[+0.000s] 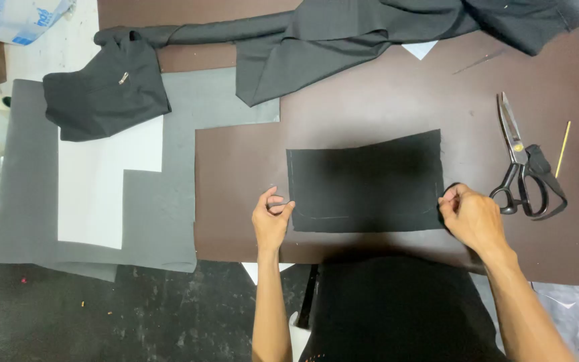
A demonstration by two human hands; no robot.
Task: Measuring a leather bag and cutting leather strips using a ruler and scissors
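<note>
— Black cloth, a cut rectangular panel, lies flat on the brown counter, with faint chalk lines near its lower edge. How are the hands placed?

— The left hand pinches the panel's lower left corner between thumb and fingers; the right hand is curled closed on the right edge.

— What could go wrong?

— I'd judge an uneven pull from one side could skew the panel or wrinkle it, and smear the chalk lines. The scissors lie just beside the right hand with a dark strip looped through their handles; a careless sweep of the wrist could knock them.

— Anything else close by?

— A grey sheet lies to the left, a folded dark garment sits on it, and loose dark fabric is spread along the far edge.
</note>
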